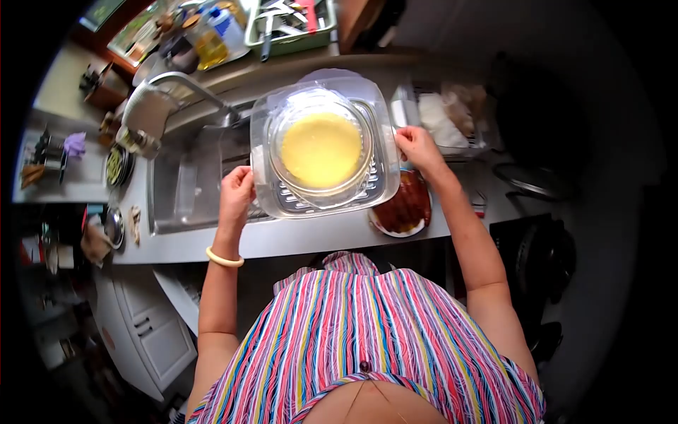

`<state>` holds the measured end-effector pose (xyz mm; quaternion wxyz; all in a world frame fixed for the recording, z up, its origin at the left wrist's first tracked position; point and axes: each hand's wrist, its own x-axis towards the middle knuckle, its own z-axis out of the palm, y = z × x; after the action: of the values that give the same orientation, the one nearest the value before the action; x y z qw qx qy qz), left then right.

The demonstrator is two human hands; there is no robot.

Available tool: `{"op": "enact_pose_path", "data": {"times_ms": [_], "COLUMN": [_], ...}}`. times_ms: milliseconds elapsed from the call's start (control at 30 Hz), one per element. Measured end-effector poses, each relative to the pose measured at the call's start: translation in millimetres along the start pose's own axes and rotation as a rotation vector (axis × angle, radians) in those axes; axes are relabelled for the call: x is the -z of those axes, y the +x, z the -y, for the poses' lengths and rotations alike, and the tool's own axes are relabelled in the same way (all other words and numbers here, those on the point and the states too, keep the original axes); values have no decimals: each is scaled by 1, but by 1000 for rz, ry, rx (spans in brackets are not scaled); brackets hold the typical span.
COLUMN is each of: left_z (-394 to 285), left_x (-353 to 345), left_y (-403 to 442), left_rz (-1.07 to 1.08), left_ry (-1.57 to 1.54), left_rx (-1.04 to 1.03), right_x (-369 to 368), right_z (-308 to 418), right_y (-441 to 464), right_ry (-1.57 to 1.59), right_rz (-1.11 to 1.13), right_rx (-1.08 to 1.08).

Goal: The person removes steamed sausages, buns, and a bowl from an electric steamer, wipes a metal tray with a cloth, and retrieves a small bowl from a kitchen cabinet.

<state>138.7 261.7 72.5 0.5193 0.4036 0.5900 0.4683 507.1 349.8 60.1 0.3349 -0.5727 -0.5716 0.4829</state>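
Note:
A clear plastic steamer tray [385, 185] with a slotted bottom is held level above the counter and the sink's right edge. Inside it sits a round glass bowl [365, 134] with a smooth yellow mixture [320, 150]. My left hand [237, 192], with a pale bangle on its wrist, is closed on the tray's left handle. On the opposite side, the fingers of my right hand [417, 146] pinch the right handle. Partly under the tray's lower right corner, a white plate [393, 232] carries long reddish-brown food [408, 203].
The steel sink [169, 212] with its faucet [194, 86] lies to the left. Behind are a green utensil basket [300, 44] and several bottles [224, 32]. A container of white bags [443, 120] and a pan lid [533, 182] stand on the right.

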Motion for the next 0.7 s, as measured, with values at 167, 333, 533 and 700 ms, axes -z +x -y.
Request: {"op": "enact_pose_path", "data": {"times_ms": [167,333,533,700], "left_z": [-55,-58,-23,-24], "left_x": [-63,-150,-246,-270], "left_y": [25,73,117,126], "left_rz": [187,298,313,265], "left_ry": [-35,-128,-163,-58], "left_rx": [-20,-55,-24,13], "right_x": [86,171,261,278], "right_z": [33,44,-39,-70], "right_y": [2,8,53,76], "right_ry": [79,0,-108,-60], "right_rz": [-65,-153,-217,-204], "right_rx": [20,-40,-82,-138]}}
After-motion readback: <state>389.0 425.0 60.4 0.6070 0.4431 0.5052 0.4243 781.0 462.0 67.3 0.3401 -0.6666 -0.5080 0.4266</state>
